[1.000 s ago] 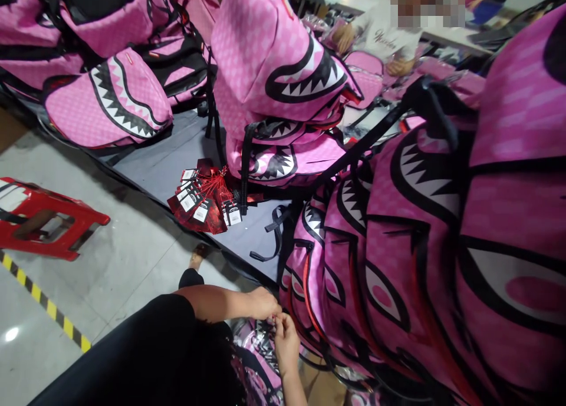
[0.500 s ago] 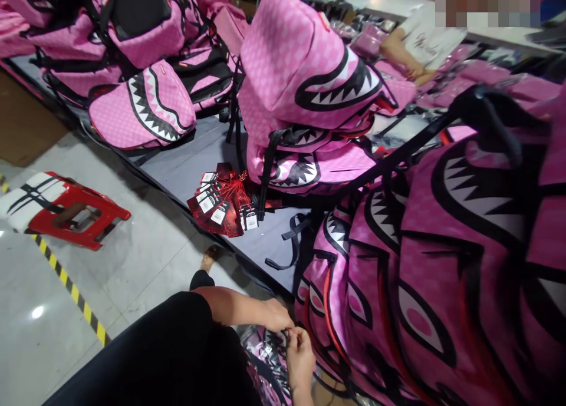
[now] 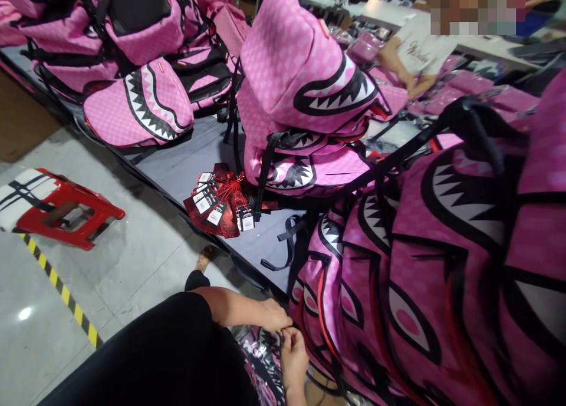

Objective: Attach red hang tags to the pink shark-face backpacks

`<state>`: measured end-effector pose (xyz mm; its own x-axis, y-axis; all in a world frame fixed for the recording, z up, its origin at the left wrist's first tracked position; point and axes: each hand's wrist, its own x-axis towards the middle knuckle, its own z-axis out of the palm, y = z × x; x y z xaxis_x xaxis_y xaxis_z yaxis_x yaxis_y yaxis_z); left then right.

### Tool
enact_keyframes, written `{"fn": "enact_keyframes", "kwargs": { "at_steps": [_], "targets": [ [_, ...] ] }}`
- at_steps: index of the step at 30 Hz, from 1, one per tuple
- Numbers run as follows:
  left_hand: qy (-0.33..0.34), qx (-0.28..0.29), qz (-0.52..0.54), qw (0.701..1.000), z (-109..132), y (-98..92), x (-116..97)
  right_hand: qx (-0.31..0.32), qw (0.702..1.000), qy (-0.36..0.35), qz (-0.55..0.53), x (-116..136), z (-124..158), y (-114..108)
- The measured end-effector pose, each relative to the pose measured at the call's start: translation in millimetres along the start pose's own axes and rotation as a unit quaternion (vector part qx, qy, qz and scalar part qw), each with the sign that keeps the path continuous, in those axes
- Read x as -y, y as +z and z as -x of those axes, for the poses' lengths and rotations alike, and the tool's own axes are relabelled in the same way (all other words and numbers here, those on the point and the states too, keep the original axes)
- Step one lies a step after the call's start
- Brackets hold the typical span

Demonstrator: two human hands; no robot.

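Observation:
At the bottom of the view my left hand [image 3: 275, 316] reaches in from the left, its fingers closed in a pinch. Just below it, my right hand [image 3: 294, 353] comes up from the bottom edge with fingertips pinched together. The fingertips of both hands meet; anything between them is too small to make out. Right beside them stands a row of pink backpacks [image 3: 328, 288] with shark-mouth and eye prints, several deep. Under my hands lies a pink, black and white patterned item [image 3: 260, 353] in shiny clear plastic, partly hidden by my arm.
A bunch of red-stringed hang tags [image 3: 216, 203] lies on the grey-covered table [image 3: 170, 167]. Stacked pink backpacks [image 3: 292, 70] rise behind it, with more at far left. A red stool [image 3: 71, 208] stands on the floor. Across the table, a person in a white shirt [image 3: 420, 46] handles pink items.
The view has shifted slightly, so things on the table sit a little further left. My hands keep their pinch close together. Across the table, the other person's arms have moved a little.

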<state>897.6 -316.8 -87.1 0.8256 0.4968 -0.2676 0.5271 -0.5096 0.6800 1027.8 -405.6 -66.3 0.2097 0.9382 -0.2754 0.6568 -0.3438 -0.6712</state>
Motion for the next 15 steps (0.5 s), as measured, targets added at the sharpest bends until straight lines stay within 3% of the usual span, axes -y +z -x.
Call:
{"fn": "enact_keyframes", "kwargs": {
  "at_steps": [10, 15],
  "targets": [
    [-0.014, 0.075, -0.041, 0.996, 5.0, -8.2, -2.2, -0.007, 1.000, 0.021, -0.015, 5.3, 2.3, 2.0],
    [0.010, 0.031, -0.025, 0.999, 4.3, -6.8, 1.9, -0.020, 0.999, 0.021, -0.026, 5.2, 1.8, 4.9]
  ]
}}
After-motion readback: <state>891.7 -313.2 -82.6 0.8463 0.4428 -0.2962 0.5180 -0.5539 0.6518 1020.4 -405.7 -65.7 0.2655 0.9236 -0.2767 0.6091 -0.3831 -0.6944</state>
